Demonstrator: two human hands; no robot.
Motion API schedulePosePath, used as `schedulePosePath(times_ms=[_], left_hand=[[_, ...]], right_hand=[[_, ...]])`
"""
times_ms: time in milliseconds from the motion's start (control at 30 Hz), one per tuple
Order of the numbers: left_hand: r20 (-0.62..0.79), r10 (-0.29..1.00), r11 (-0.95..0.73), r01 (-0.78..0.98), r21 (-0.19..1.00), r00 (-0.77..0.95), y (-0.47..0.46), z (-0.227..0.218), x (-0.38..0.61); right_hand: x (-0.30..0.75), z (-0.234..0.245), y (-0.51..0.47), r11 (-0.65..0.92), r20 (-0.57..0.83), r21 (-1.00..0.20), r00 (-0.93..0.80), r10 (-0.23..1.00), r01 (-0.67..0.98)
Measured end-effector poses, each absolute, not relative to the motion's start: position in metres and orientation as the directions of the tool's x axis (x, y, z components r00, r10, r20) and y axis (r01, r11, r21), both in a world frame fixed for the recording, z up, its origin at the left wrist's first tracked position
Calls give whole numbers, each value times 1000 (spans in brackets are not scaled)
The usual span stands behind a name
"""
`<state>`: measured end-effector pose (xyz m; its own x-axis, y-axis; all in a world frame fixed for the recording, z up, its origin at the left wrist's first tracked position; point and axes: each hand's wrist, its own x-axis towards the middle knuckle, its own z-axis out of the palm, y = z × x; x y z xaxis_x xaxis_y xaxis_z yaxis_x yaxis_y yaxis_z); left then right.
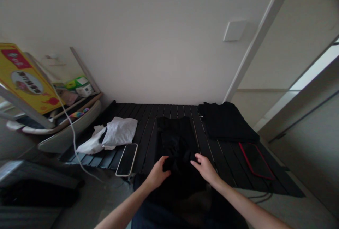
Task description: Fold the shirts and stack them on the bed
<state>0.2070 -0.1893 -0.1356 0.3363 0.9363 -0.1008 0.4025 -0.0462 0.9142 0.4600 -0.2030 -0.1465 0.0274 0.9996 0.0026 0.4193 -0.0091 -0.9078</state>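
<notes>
Black slatted bench (148, 132) below: my left hand (157, 174) and right hand (205, 168), fingers apart at a black garment (176, 144), could nudge the phone (127, 159) with one wide sweep.

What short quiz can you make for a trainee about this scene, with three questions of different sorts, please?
1. True or false: the black smartphone in a white case lies to the person's right of the rumpled black garment on the dark slatted platform.
2. Multiple choice: what colour is the edge of the flat dark tablet? A white, B red, C yellow.
3. Short answer: which bare hand is nearer to the smartphone, the left hand or the right hand?

Key: 1 false; 2 B; 3 the left hand.
</notes>
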Motion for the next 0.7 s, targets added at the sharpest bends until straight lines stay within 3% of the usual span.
schedulePosePath(times_ms=[100, 200, 333, 467, 533, 600, 700], left_hand=[[26, 958, -120, 317, 941, 286, -154, -111, 211], [150, 977, -183, 237, 954, 150, -92, -84, 218], [125, 990, -84, 424, 902, -71, -17, -72, 232], [94, 979, 23, 556, 831, -181, -17, -110, 248], [136, 987, -16, 794, 607, -84, -36, -141, 254], [159, 987, -85, 907, 412, 21, -55, -168, 259], [218, 975, -107, 959, 262, 49, -69, -186, 262]], right_hand=[[465, -122, -175, 95, 102, -921, 0, 995, 377], [473, -94, -120, 82, 172, -827, 111, 979, 557], [473, -78, -44, -26, 155, -757, 217, 964, 653], [450, -108, -34, -137, 111, -667, 279, 954, 732], [435, -136, -49, -147, 101, -604, 258, 961, 783], [424, -163, -65, -135, 93, -392, 185, 978, 910], [418, -189, -78, -157, 136, -225, 191, 972, 962]])
